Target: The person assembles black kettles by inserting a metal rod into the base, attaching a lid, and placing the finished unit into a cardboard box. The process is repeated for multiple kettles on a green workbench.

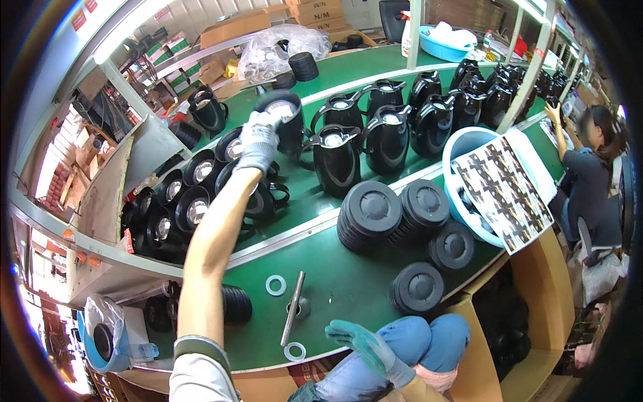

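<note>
green table (348, 281) carries stacked black lids (375, 206) and upright jugs (338, 169). from here i see my left hand (258, 139) clamped on the rim of a black jug (290, 137), left of those rows; my right hand (362, 343) hangs open beside jean-clad knees (408, 338).

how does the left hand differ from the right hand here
The left hand reaches out over the green bench, while the right hand is near the denim-covered knees. The left hand is at the rim of a black jug; the right hand is open, visibly holding nothing. The left hand's glove looks pale grey, the right hand's mostly green. Both are gloved.
</note>
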Tool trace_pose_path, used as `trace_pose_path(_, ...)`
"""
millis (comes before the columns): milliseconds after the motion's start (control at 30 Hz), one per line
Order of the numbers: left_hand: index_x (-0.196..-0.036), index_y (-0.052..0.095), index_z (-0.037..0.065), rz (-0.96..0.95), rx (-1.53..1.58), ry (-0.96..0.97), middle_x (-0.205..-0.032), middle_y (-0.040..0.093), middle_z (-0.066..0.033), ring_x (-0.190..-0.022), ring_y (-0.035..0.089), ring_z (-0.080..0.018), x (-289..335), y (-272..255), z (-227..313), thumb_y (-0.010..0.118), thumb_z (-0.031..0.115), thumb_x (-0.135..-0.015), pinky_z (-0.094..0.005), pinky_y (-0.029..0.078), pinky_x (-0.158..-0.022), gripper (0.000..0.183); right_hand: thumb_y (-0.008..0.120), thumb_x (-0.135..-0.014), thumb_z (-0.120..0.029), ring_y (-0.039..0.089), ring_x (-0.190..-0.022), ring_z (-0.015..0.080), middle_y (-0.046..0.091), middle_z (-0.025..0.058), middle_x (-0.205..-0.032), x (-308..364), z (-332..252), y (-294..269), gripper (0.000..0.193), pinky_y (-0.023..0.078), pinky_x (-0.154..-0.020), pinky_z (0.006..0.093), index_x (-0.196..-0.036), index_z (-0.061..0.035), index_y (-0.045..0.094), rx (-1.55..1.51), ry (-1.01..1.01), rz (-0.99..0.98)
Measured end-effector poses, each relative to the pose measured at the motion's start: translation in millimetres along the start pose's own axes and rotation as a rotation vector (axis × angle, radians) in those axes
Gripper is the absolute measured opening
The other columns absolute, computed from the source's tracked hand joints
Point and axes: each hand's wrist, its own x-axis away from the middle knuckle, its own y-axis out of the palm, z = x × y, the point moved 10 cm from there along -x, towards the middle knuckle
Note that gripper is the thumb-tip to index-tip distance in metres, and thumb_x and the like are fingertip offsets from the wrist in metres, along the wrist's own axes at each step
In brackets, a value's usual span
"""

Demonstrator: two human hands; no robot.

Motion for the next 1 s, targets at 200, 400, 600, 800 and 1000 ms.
trace_pose_path(200, -0.112, 0.071, 0.015, 0.284, 0.191, 0.227, -0.107, 0.069, -0.0095, -0.108, 0.063, -0.0327, 70, -199, -1, 0.083, 0.013, -0.075, -0.0439, 0.054, -0.093, 0.039, 0.064, -0.103, -0.025, 0.051, -0.143, 0.0286, 0.052, 0.0188, -0.155, -1, -65, 32, 0.064, 0.038, -0.120, 0.0396, -0.155, 0.0036, 0.043, 0.179, -0.158, 0.058)
trace_pose_path(400, -0.105, 0.073, 0.014, 0.063, 0.226, 0.421, -0.102, 0.070, -0.0068, -0.102, 0.066, -0.0305, 205, -311, 56, 0.084, 0.010, -0.067, -0.0431, 0.057, -0.088, 0.040, 0.082, -0.083, -0.035, 0.042, -0.146, 0.0438, 0.043, 0.0210, -0.158, 24, -205, 145, 0.083, 0.035, -0.118, 0.0578, -0.155, -0.0114, 0.047, 1.563, -0.990, 0.245)
trace_pose_path(600, -0.104, 0.071, 0.018, -0.202, 0.335, 0.603, -0.100, 0.069, -0.0022, -0.102, 0.066, -0.0268, 335, -318, 135, 0.081, 0.022, -0.073, -0.0407, 0.057, -0.087, 0.033, 0.079, -0.085, -0.033, 0.043, -0.144, 0.0388, 0.045, 0.0176, -0.154, 40, -136, 172, 0.057, 0.041, -0.111, 0.0552, -0.133, -0.0136, 0.056, 1.882, -0.671, 0.069)
trace_pose_path(800, -0.126, 0.069, 0.005, 0.069, 1.203, -0.169, -0.130, 0.069, -0.0055, -0.117, 0.065, -0.0201, 424, -262, 42, 0.070, 0.001, -0.088, -0.0367, 0.054, -0.100, 0.039, 0.093, -0.071, -0.017, 0.057, -0.136, 0.0422, 0.056, 0.0251, -0.148, 112, -112, 126, 0.043, 0.050, -0.111, 0.0482, -0.102, -0.0022, 0.067, 1.312, -0.713, 0.204)
trace_pose_path(1000, -0.152, 0.049, -0.001, -0.551, 1.734, -0.395, -0.142, 0.060, -0.0132, -0.131, 0.056, -0.0219, 534, -94, 87, 0.066, 0.014, -0.100, -0.0370, 0.044, -0.113, 0.056, 0.099, -0.066, -0.016, 0.061, -0.135, 0.0365, 0.055, 0.0267, -0.150, 127, -103, 111, 0.047, 0.053, -0.107, 0.0421, -0.101, -0.0010, 0.071, 0.879, -0.743, 0.247)
